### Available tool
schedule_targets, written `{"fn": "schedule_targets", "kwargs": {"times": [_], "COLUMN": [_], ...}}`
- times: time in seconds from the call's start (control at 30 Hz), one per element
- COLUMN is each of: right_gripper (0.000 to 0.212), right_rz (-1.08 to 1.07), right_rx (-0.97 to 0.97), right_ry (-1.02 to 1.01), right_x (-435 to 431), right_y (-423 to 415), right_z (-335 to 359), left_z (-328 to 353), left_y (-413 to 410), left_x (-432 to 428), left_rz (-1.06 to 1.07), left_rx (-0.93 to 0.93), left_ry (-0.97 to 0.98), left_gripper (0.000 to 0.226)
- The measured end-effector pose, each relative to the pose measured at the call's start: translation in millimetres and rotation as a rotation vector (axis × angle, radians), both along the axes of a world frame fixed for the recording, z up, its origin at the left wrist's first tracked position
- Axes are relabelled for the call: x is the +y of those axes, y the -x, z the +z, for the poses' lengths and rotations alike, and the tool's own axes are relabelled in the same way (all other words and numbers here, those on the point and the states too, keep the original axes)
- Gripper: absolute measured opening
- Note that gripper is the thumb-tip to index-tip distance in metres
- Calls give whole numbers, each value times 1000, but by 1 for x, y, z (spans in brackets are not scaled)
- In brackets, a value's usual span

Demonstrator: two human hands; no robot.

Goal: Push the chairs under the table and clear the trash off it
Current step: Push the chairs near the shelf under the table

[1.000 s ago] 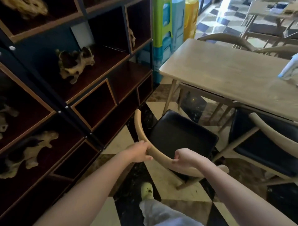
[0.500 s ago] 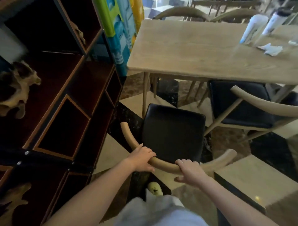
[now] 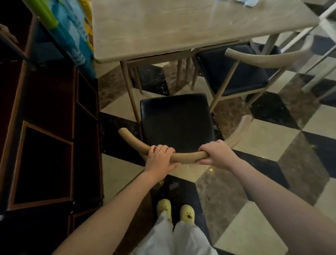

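Note:
A chair with a black seat [image 3: 177,120] and a curved wooden backrest stands in front of me, facing the light wooden table [image 3: 181,27]. Its seat is wholly outside the table's near edge. My left hand [image 3: 160,158] and my right hand [image 3: 216,154] both grip the backrest rail, a short gap apart. A second chair with a black seat [image 3: 234,69] stands to the right, its front partly under the table. A crumpled white tissue [image 3: 247,2] lies at the table's far edge, cut off by the frame.
A dark wooden shelf unit [image 3: 45,127] runs along the left, close to the chair. Coloured plastic stools [image 3: 72,36] are stacked beside the table's left end. The checkered tile floor [image 3: 272,145] opens to the right. My feet in yellow slippers [image 3: 174,212] stand behind the chair.
The chair has turned square to the table and I have stepped behind it. The view has tipped downward, so the bottles on the table have left the frame.

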State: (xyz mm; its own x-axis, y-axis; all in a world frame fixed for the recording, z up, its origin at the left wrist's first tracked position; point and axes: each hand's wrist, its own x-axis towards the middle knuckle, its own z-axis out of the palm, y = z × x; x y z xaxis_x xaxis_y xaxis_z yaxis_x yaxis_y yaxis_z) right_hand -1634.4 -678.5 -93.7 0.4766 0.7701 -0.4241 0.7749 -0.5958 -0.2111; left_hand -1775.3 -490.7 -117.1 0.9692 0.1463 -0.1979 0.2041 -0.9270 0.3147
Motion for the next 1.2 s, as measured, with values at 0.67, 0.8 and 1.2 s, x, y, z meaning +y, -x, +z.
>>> {"fn": "schedule_targets", "kwargs": {"times": [0.67, 0.8, 1.2], "right_gripper": [40, 41, 40], "right_rz": [189, 181, 182], "right_rx": [-129, -146, -162], "right_ry": [30, -6, -13], "right_x": [10, 22, 66], "right_y": [-43, -58, -90], "right_z": [-11, -4, -9], "left_z": [13, 21, 16], "left_y": [-39, -57, -96], "left_x": [51, 65, 108], "left_rz": [-179, -188, -184], "left_rx": [235, 227, 217], "left_ry": [-75, -127, -122], "left_gripper": [58, 60, 54]}}
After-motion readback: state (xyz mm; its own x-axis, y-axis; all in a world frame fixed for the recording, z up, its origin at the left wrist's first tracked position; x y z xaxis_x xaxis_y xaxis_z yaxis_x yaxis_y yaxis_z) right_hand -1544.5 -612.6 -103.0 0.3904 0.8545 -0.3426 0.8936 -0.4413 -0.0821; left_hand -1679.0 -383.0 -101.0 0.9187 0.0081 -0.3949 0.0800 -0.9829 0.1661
